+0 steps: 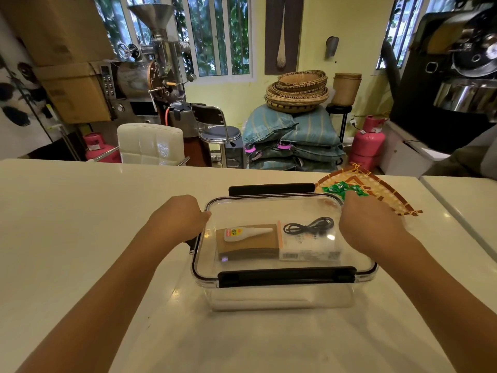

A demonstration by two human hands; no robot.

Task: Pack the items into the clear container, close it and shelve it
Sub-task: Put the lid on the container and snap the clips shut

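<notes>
On the white desk (80, 238), near its middle, sits the clear container (282, 297), lid (269, 211) on. Left hand (178, 215) curls closed on the left lid edge; right hand (368, 227) presses the right side, fingers' state unclear.

Risk: the far latch (271, 189) stands up, so the lid may pop during shelving.

Inside: glue tube (247, 234) on a brown box (248, 244), black cable (309, 226) on a white packet (309, 250).

One head-worn wide-angle camera looks forward and down from close above the white counter (80, 238). The clear container (282, 265) sits near at 12 o'clock, forearms entering from 6 o'clock, the cluttered room stretching beyond.
</notes>
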